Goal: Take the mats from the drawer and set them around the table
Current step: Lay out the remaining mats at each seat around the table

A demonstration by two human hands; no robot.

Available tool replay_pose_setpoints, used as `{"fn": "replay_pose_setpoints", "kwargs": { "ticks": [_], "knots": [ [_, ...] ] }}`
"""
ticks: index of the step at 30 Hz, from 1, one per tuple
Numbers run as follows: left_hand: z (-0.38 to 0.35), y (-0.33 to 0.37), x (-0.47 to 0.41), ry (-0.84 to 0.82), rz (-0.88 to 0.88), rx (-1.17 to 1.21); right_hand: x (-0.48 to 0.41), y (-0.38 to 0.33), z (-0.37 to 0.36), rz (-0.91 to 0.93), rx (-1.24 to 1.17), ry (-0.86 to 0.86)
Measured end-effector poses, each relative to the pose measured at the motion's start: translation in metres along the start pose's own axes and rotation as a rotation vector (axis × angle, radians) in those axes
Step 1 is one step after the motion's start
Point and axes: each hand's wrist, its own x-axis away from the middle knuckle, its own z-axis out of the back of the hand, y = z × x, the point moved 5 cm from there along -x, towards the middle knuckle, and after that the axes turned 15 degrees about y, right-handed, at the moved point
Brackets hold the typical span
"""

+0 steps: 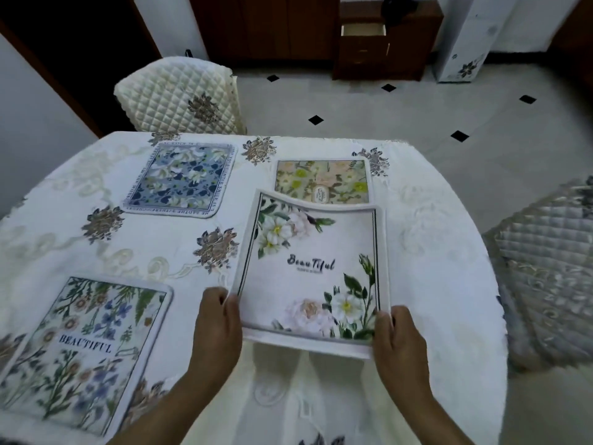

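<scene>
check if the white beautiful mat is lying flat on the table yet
Not yet. The white mat is held at its near corners by the left hand and right hand; its far edge curls.

You've got "Beautiful" in dark script on the white rose mat [313, 268], tiny line under it unreadable. "BEAUTIFUL" in capitals on the wildflower mat [85, 345]. Blue mat [186, 178] border lettering and yellow-green mat [322, 181] oval label too blurred to read.
</scene>
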Motion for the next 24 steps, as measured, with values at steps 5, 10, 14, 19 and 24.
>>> {"fn": "replay_pose_setpoints", "kwargs": {
  "ticks": [5,10,14,19,24],
  "knots": [
    [0.037,-0.035,0.085,-0.075,0.075,-0.074,0.088,0.033,0.011,-0.146,0.124,-0.113],
    [0.04,-0.079,0.117,-0.106,0.249,-0.204,0.125,0.042,0.004,-0.15,0.214,-0.168],
    [0.041,-0.095,0.131,-0.183,0.241,-0.284,0.14,0.054,0.005,-0.137,0.321,-0.203],
    [0.043,-0.104,0.137,-0.261,0.253,-0.362,0.152,0.062,0.006,-0.127,0.471,-0.252],
    [0.047,-0.105,0.142,-0.272,0.082,-0.499,0.157,0.059,0.006,-0.106,0.502,-0.143]
  ]
}}
